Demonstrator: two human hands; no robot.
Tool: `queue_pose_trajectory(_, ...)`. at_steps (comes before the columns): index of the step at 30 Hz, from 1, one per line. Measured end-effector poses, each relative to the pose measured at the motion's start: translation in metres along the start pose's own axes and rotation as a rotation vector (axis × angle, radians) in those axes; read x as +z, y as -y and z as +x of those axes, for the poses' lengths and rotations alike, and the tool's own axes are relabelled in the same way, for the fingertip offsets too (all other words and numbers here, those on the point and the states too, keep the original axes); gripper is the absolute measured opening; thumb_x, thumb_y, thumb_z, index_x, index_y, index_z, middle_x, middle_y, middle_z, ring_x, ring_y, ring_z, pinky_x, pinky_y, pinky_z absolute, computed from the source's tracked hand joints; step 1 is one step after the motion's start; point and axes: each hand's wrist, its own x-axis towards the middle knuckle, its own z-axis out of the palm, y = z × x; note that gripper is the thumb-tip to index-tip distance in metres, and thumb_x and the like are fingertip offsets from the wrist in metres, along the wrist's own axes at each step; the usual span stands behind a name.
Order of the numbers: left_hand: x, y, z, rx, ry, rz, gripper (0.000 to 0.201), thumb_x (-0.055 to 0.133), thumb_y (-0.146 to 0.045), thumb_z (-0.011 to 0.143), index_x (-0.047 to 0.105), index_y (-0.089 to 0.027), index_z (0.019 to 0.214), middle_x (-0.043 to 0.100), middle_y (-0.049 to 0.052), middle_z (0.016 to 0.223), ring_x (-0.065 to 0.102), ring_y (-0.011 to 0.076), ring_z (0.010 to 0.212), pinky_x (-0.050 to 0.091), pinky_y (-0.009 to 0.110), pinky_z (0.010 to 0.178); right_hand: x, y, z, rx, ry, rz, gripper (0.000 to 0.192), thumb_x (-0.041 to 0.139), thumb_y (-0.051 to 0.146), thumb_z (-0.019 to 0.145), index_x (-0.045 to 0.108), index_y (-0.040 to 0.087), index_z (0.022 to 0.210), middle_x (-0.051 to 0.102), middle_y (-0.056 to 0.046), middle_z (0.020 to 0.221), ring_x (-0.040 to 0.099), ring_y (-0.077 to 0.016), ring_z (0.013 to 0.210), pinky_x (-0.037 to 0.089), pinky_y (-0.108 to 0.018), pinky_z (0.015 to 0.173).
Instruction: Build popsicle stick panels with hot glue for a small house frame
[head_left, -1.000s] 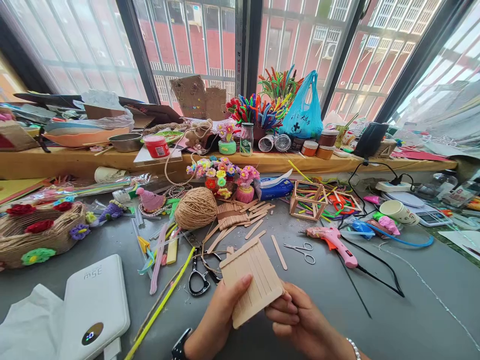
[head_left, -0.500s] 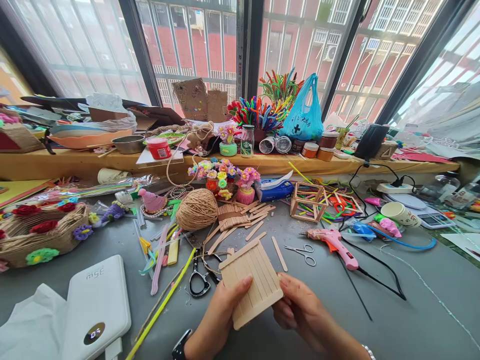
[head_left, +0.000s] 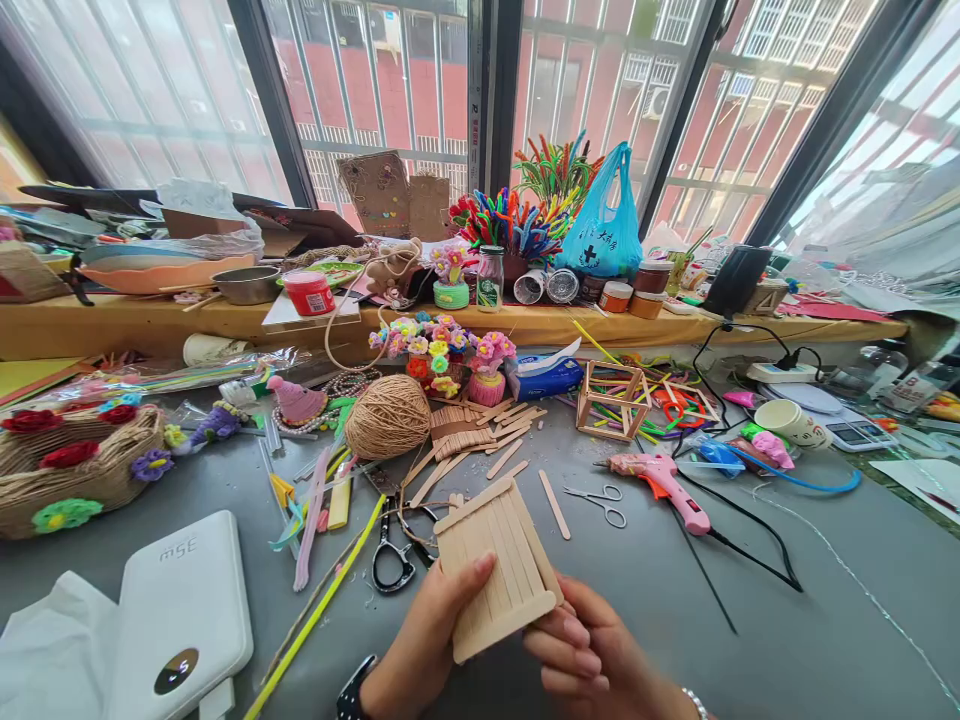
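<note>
A craft-stick panel (head_left: 496, 562) is gripped at its near edge by the left hand (head_left: 427, 640) and right hand (head_left: 592, 655), fingers closed, above the grey table (head_left: 750, 640) near black scissors (head_left: 394, 560).

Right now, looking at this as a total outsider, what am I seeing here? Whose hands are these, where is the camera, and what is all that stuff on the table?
There is no machine here. A person wears a camera on the head, so you look forward and down at that person's own two bare hands. The wide lens bends the edges of the picture.

The left hand and the right hand together hold a small panel of wooden craft sticks above the grey table. The left thumb lies on its face; the right fingers pinch its lower corner.

On the table lie black-handled scissors, loose wooden sticks, a ball of twine, a pink glue gun, small silver scissors, a stick-frame cube and a white power bank. The shelf behind carries pipe cleaners and a blue bag.
</note>
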Motion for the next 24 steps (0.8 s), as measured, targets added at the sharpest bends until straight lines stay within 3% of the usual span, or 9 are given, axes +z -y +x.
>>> queue_pose_trajectory(6,-0.006,0.004,0.004,-0.007,-0.002,-0.010,0.040,0.071,-0.041,0.059,0.062,-0.011,0.084,0.067,0.005,0.070,0.061,0.0164,0.059,0.048,0.024,0.057,-0.003,-0.005,0.002,-0.019,-0.074,-0.140,0.033,0.053,0.031,0.078,0.041,0.016,0.051,0.037,0.008,0.039,0.026,-0.0003,0.028,0.020,-0.011,0.028)
queue_pose_trajectory(11,-0.007,0.004,0.005,0.005,-0.023,-0.035,0.039,0.072,-0.039,0.057,0.062,-0.011,0.083,0.065,0.004,0.062,0.060,0.0155,0.054,0.047,0.023,0.056,-0.007,-0.011,0.005,-0.138,-0.264,-0.350,0.032,0.055,0.043,0.074,0.043,0.018,0.058,0.037,0.010,0.036,0.024,-0.0015,0.025,0.019,-0.014,0.028)
queue_pose_trajectory(16,-0.004,0.008,0.001,-0.061,0.030,0.000,0.053,0.071,-0.044,0.056,0.061,-0.008,0.093,0.068,0.010,0.067,0.063,0.0243,0.061,0.048,0.029,0.054,-0.017,-0.013,0.012,-0.166,-0.446,-0.564,0.042,0.054,0.057,0.068,0.045,0.017,0.058,0.037,0.008,0.039,0.029,-0.0025,0.030,0.018,-0.015,0.029)
queue_pose_trajectory(20,-0.001,0.008,0.002,-0.055,-0.047,0.046,0.056,0.073,-0.042,0.053,0.061,-0.006,0.094,0.069,0.013,0.076,0.064,0.0286,0.070,0.048,0.030,0.056,-0.025,-0.005,0.012,-0.145,-0.566,-0.739,0.043,0.052,0.059,0.068,0.049,0.017,0.067,0.036,0.009,0.038,0.027,-0.0029,0.029,0.015,-0.016,0.030)
queue_pose_trajectory(22,0.000,0.005,0.004,-0.035,-0.078,0.028,0.052,0.071,-0.041,0.056,0.062,-0.006,0.092,0.069,0.014,0.080,0.064,0.0289,0.074,0.049,0.030,0.060,-0.025,0.003,0.009,-0.207,-0.568,-0.877,0.040,0.050,0.056,0.073,0.051,0.016,0.068,0.036,0.009,0.039,0.028,-0.0030,0.031,0.019,-0.016,0.032)
queue_pose_trajectory(24,0.001,0.002,0.006,-0.036,-0.099,0.009,0.050,0.070,-0.040,0.058,0.061,-0.007,0.094,0.069,0.014,0.082,0.064,0.0289,0.077,0.050,0.032,0.065,-0.022,0.013,0.006,-0.295,-0.552,-0.991,0.035,0.052,0.050,0.075,0.055,0.016,0.074,0.043,0.006,0.049,0.038,-0.0049,0.041,0.030,-0.016,0.039)
